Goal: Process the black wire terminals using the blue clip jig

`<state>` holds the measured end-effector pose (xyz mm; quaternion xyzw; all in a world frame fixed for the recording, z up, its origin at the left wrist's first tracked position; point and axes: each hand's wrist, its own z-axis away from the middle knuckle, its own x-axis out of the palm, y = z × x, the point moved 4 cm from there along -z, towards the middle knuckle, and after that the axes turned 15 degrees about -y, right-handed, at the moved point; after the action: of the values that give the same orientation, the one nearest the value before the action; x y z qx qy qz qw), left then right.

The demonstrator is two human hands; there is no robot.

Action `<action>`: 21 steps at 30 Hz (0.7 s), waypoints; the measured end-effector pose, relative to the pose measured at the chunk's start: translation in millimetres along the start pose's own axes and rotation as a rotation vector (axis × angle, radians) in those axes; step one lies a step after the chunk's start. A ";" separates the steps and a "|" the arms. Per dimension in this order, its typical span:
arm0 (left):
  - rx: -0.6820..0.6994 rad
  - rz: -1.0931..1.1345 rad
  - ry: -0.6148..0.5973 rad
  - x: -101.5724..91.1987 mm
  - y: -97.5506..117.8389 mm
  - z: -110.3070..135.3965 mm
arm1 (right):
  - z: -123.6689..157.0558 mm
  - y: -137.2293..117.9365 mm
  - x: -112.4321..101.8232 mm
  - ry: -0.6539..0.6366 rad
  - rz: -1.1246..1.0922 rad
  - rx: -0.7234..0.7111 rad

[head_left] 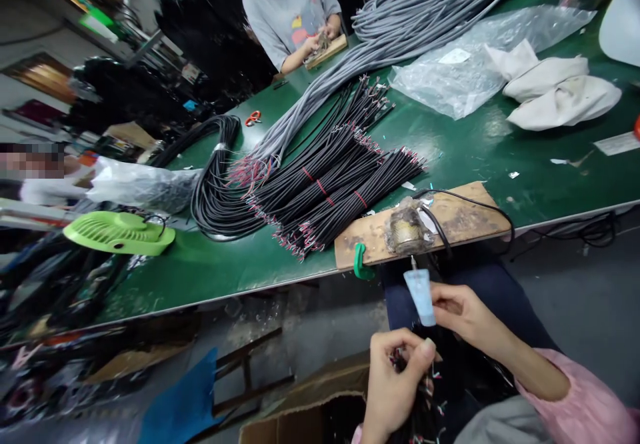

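Item: light-blue tapered tube (421, 297), one. Located off the near edge of the green-topped table (200, 287), just near of the metal shaft (413, 263). Long axis runs far to near, leaning slightly right at its near end; wider end far, narrower end near.

Item: my right hand (460, 311), the nearer to the tube. Fingers bent in from the right, at its right-hand side. Contents of grasp: cannot tell; the tube hides the fingertips.

Item: my left hand (397, 381), near and slightly left of the tube, apart from it. Thumb and fingers closed on a bunch of black cables (423, 421), coloured wire ends showing around the grip.

Item: tape-wrapped housing (406, 229), set on a wooden board (473, 207), far of both my hands; shaft points near.

Item: green clamp (360, 262), at the board's near edge, left of the housing.

Item: tied black cable bundles (320, 187), lying on the table, far and left of my hands.
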<state>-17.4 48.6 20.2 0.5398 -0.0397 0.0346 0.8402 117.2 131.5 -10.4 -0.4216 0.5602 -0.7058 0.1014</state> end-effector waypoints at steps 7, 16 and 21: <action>-0.048 -0.005 0.121 3.1 -13.9 1.8 | 3.6 -32.1 30.9 -0.185 0.551 -0.097; 0.076 0.433 -0.168 8.8 -38.9 -10.7 | 15.6 -16.0 34.3 -0.064 0.638 -0.077; 0.135 0.463 -0.122 9.1 -37.8 -6.7 | 19.4 -11.0 39.0 -0.015 0.630 -0.085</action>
<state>-4.4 39.2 -15.9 0.5723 -0.2106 0.1961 0.7679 110.3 97.7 18.3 -0.2364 0.6916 -0.6123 0.3014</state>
